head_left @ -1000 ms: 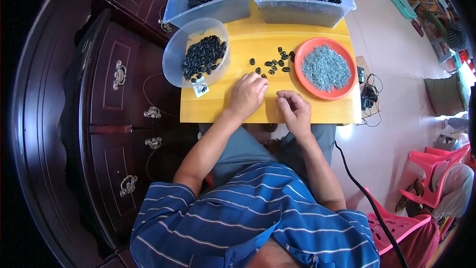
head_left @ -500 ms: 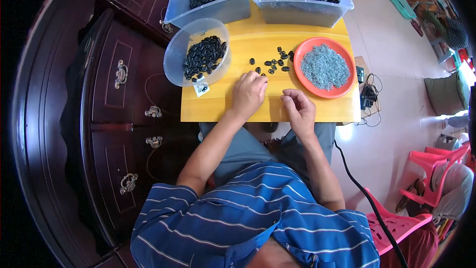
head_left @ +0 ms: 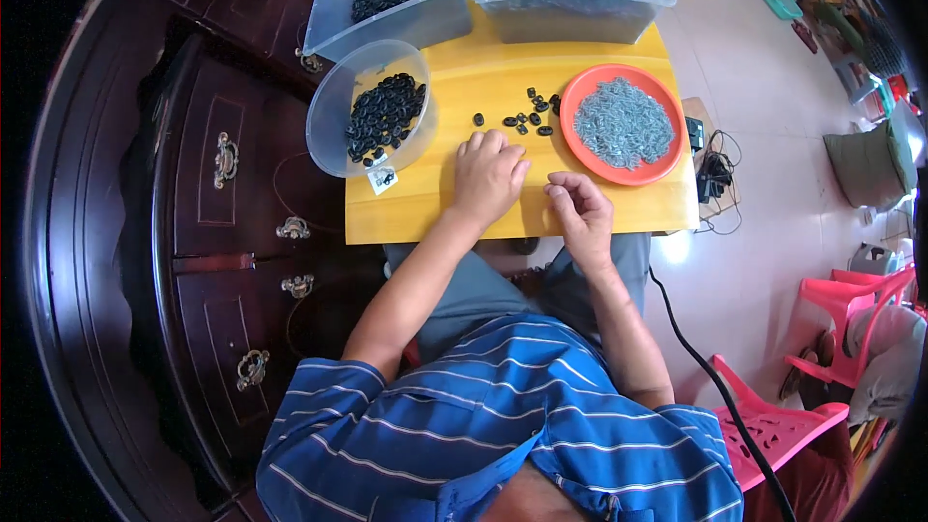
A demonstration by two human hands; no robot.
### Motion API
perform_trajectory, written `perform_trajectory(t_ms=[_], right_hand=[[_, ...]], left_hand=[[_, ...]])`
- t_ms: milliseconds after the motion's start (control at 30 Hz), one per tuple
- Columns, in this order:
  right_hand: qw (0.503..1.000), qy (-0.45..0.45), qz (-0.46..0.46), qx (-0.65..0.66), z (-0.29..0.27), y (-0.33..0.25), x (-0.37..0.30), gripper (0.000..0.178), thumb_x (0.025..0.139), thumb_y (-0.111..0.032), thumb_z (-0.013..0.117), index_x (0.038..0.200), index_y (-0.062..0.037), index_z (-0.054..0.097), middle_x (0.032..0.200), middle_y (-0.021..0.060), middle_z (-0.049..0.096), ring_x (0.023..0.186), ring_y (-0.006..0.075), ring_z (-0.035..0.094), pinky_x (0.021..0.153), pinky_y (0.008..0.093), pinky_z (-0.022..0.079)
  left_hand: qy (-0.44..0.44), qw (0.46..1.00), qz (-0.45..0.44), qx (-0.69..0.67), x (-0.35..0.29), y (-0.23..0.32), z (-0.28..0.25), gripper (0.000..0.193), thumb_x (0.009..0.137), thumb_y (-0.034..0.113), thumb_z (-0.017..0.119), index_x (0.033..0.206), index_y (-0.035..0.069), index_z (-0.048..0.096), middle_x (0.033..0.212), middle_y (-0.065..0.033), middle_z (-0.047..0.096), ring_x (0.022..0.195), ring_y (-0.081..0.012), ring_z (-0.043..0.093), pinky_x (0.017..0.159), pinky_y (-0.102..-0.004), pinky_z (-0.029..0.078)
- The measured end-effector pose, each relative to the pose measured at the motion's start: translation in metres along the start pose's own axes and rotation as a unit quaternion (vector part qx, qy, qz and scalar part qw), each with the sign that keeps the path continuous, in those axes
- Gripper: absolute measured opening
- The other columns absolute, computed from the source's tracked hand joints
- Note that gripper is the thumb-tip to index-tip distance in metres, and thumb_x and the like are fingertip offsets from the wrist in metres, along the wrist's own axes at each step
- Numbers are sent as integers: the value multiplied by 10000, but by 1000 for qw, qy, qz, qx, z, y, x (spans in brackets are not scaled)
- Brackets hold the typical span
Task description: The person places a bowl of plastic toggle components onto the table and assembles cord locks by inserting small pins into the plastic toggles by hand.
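Observation:
My left hand point(head_left: 487, 176) lies palm down on the yellow table point(head_left: 425, 217), its fingers a little apart and its thumb off to the side. Its fingertips are beside the loose small black oval pieces point(head_left: 544, 131); what lies under the palm is hidden. My right hand point(head_left: 582, 217) is near the front edge, thumb and fingers curled together in a pinch. Anything between those fingers is too small to make out. A red plate point(head_left: 572, 140) heaped with small clear bluish pieces point(head_left: 623, 123) is beyond it. At left, a clear round tub point(head_left: 324, 126) holds more black pieces point(head_left: 385, 114).
Two large clear bins point(head_left: 565, 19) of black pieces stand at the table's far side. A small white printed card point(head_left: 383, 178) lies by the tub. Dark wooden drawers point(head_left: 222, 222) border the left. Right of the table are a black cable bundle point(head_left: 713, 176) and pink chairs point(head_left: 773, 435).
My left hand's fingers have spread from a pinch and reached slightly forward over the nearest black pieces. My right hand keeps its pinch. The whole view has shifted slightly.

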State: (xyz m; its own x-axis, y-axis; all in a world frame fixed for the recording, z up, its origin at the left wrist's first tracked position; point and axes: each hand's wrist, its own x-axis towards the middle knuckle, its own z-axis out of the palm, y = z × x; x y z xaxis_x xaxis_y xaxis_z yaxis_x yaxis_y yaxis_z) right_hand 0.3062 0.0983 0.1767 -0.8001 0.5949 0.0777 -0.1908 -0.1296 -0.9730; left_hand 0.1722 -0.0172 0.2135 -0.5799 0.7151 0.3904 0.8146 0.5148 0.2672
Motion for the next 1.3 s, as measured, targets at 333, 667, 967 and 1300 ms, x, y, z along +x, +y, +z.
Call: perform_trajectory(t_ms=[333, 667, 967, 1300], right_hand=[[998, 28, 23, 49, -14, -6, -13, 145, 963, -11, 625, 1100, 23, 662, 951, 36, 697, 881, 74, 649, 747, 221, 524], [999, 21, 23, 22, -6, -6, -23, 131, 946, -3, 635, 1066, 17, 682, 876, 11, 699, 781, 47, 619, 707, 213, 515], [981, -108, 125, 102, -14, -20, -28, 211, 1023, -190, 597, 1075, 1, 670, 854, -3, 655, 736, 59, 582, 684, 221, 508], [941, -69, 190, 272, -50, -27, -33, 180, 995, -180, 644, 1114, -46, 653, 922, 16, 688, 786, 82, 644, 707, 225, 539]], left_hand=[[0, 993, 55, -108, -64, 27, -23, 281, 698, 221, 832, 892, 68, 698, 900, -69, 608, 849, -275, 605, 736, -401, 503], [21, 991, 101, -83, -87, 34, -19, 147, 737, 90, 786, 853, 79, 696, 824, -75, 635, 785, -283, 636, 682, -388, 511], [79, 962, 56, -257, -54, 55, -39, 136, 790, 43, 769, 885, 49, 672, 785, -85, 619, 734, -282, 613, 642, -385, 489], [4, 928, 85, -363, -27, 75, -23, 177, 820, 58, 767, 992, 32, 731, 841, -97, 631, 735, -239, 625, 654, -337, 507]])
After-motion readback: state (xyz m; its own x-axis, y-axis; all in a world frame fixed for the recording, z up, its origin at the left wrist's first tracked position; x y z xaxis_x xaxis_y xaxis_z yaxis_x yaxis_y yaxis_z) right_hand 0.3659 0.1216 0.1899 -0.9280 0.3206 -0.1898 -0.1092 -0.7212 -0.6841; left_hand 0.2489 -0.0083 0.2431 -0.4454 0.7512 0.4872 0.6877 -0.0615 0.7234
